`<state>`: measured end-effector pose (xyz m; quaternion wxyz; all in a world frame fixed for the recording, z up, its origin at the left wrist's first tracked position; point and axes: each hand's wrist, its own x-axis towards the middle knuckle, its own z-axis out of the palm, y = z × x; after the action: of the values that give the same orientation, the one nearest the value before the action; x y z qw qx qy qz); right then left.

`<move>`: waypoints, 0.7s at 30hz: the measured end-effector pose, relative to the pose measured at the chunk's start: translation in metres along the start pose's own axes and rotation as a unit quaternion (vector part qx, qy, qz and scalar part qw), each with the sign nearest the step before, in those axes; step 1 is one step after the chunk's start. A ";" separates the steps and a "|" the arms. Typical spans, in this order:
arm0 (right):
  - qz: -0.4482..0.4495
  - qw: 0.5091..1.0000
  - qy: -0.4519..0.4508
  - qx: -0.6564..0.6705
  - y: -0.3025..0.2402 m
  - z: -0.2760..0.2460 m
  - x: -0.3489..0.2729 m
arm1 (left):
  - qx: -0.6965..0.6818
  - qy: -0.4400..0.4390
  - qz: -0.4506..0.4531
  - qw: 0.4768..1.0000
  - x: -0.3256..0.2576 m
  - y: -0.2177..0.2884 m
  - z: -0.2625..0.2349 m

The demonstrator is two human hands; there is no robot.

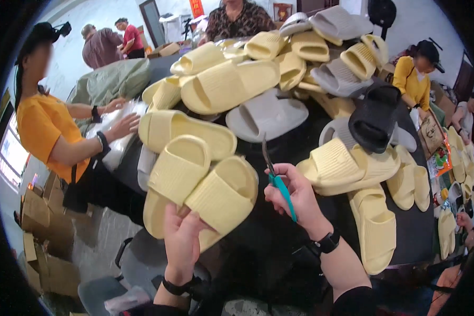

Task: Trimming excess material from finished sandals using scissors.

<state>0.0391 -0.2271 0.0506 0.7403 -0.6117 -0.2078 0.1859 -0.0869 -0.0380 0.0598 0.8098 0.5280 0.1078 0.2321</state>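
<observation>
Two yellow slippers point(216, 205), side by side, left of the scissors point(282, 190): the left grip point(181, 234) is pinching them near the lower strap edges, partly closed. One gray slipper point(263, 115): lying just beyond the scissors. One right grip point(298, 192): wrapping closed around the scissors' teal handles. One black slipper point(374, 121): lying right of the scissors. Careful handling is likely calling for steadying the pair and angling the tips away from soft straps.

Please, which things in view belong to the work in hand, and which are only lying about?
In the work:
pale yellow slippers held in the left hand
teal-handled scissors in the right hand
slipper pile, likely

Seemingly just lying about:
cardboard boxes, lower left
grey chair
</observation>
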 end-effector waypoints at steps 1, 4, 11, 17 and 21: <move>-0.012 1.000 -0.021 -0.012 -0.001 0.002 -0.001 | 0.019 0.006 0.027 0.999 -0.001 0.000 -0.002; -0.116 0.985 -0.072 -0.104 0.012 0.008 -0.006 | 0.057 -0.016 0.063 0.996 -0.006 0.001 -0.003; -0.131 0.956 -0.067 -0.252 0.000 0.016 -0.017 | 0.136 -0.026 0.068 0.988 -0.020 -0.013 -0.002; -0.221 0.936 -0.033 -0.273 -0.002 0.015 -0.018 | 0.229 -0.089 0.051 0.968 -0.029 -0.013 0.004; -0.228 0.931 -0.022 -0.284 -0.001 0.010 -0.016 | 0.234 -0.079 0.044 0.968 -0.031 -0.013 0.016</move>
<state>0.0205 -0.2272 0.0517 0.5538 -0.7283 -0.4015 -0.0410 -0.1041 -0.0702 0.0522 0.6585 0.7239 0.0714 0.1929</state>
